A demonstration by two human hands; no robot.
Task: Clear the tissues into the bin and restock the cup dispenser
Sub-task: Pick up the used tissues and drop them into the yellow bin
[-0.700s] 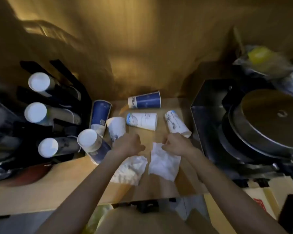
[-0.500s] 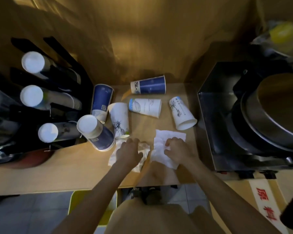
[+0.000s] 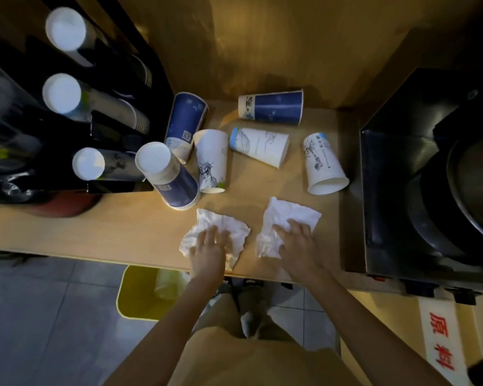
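Here, at the far left, the black cup dispenser (image 3: 76,112) holds three stacks. Loose paper cups (image 3: 258,146) lie tipped over on the wooden worktop (image 3: 95,235) beside it. Nearer the edge, the left hand (image 3: 208,247) presses flat, fingers spread, on one crumpled tissue (image 3: 234,227); the right hand (image 3: 297,243) does likewise on the other tissue (image 3: 285,213). The yellow bin (image 3: 134,296) stands below.

Bare forearms, tan shorts (image 3: 251,358)

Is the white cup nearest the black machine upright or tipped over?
Tipped over: the white cup lies on its side on the counter, open mouth facing the near edge.
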